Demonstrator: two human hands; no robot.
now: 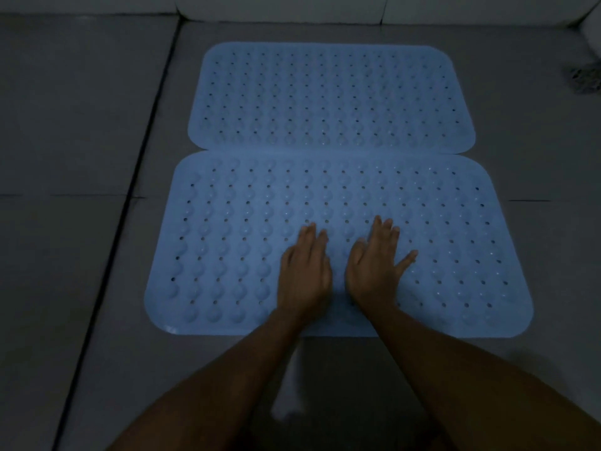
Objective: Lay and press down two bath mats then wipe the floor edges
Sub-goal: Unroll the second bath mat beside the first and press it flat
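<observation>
Two light blue bath mats with rows of bumps and small holes lie flat on the grey tiled floor, long edges touching. The far mat (331, 96) is uncovered. On the near mat (227, 242) both my hands lie palm down with straight fingers, side by side near its middle front. My left hand (305, 271) has its fingers together. My right hand (377, 265) has one finger spread out to the right. Neither hand holds anything.
A dark grout line (136, 177) runs along the floor left of the mats. A white wall base (283, 9) borders the far side. A dark crumpled thing (582, 79), perhaps a cloth, lies at the far right. A pale blurred shape (289, 395) shows between my forearms.
</observation>
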